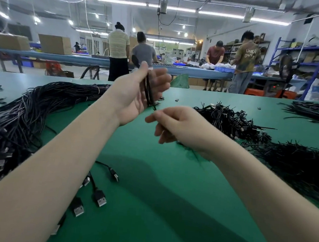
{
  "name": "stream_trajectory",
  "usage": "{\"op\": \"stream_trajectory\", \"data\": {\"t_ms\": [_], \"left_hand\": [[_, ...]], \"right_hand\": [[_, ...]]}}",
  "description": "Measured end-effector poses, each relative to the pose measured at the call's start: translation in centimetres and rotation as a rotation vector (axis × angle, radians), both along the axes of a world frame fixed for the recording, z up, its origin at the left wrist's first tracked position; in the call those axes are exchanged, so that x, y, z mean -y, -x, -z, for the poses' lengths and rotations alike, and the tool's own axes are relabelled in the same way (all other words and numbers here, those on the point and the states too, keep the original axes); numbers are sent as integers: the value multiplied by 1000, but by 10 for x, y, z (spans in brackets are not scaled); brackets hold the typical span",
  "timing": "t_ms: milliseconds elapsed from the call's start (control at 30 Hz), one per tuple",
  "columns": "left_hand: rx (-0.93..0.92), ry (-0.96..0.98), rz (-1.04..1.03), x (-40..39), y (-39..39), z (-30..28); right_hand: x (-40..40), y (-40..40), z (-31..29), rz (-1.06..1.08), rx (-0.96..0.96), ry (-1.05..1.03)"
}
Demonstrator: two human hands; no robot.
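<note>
There is one big green table. By its left edge lies one big heap of long black cables. Near the right edge lies one wide heap of thin black ties. Between that heap and the middle of the table sits one smaller pile of tied-up black cables. One more flat pile of black ties lies at the far right corner. That makes four piles.

Past the far edge stands one long blue bench. Four people standing are at it, and two brown cardboard boxes sit on its left part.

At least four loose black plugs with silver ends lie near the front left corner, just beside the left arm.

Two hands are up above the middle of the table. The left hand is the higher one. Its thumb and bent fingers hold one folded bunch of black cable, which stands almost upright against the palm. The right hand is just below it, with its fingers curled. Its thumb and first finger pinch one thin black tie at the low end of the bunch. The two hands are very close together.
</note>
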State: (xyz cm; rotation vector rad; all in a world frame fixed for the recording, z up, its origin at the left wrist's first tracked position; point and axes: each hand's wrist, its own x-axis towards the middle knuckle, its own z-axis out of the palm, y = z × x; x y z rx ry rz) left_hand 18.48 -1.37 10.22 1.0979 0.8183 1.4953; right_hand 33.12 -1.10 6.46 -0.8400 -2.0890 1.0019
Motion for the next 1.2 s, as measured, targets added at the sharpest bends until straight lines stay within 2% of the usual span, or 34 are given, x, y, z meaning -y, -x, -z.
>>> {"op": "stream_trajectory", "data": {"t_ms": [133, 233, 300, 333, 400, 533, 633, 700, 833, 900, 1033, 1200], "left_hand": [[101, -15, 109, 6, 2, -3], [140, -10, 189, 6, 2, -2], [145, 18, 227, 5, -2, 3], [130, 38, 249, 4, -5, 6], [83, 93, 270, 1, -10, 14], [0, 228, 184, -2, -13, 19], [-323, 252, -14, -5, -12, 23], [-422, 238, -102, -8, -13, 28], [-56, 179, 44, -8, -19, 30], [-23, 142, 68, -10, -20, 31], [-184, 82, -9, -14, -20, 35], [-407, 43, -121, -18, -23, 49]], "right_hand": [[-13, -7, 14, 41, -19, 155], [-23, -13, 17, 234, 75, -15], [-26, -14, 14, 261, 0, 7], [-25, -13, 11, 203, -87, 130], [-22, -11, 6, 89, -250, 360], [-23, -7, 15, 121, -326, 398], [-26, -5, 23, 171, -376, 439], [-29, -4, 25, 194, -357, 419], [-29, -7, 23, 111, -294, 419], [-30, -11, 19, 73, -288, 434], [-29, -20, 13, -49, -213, 411], [-25, -12, 18, 79, 92, 15]]}}
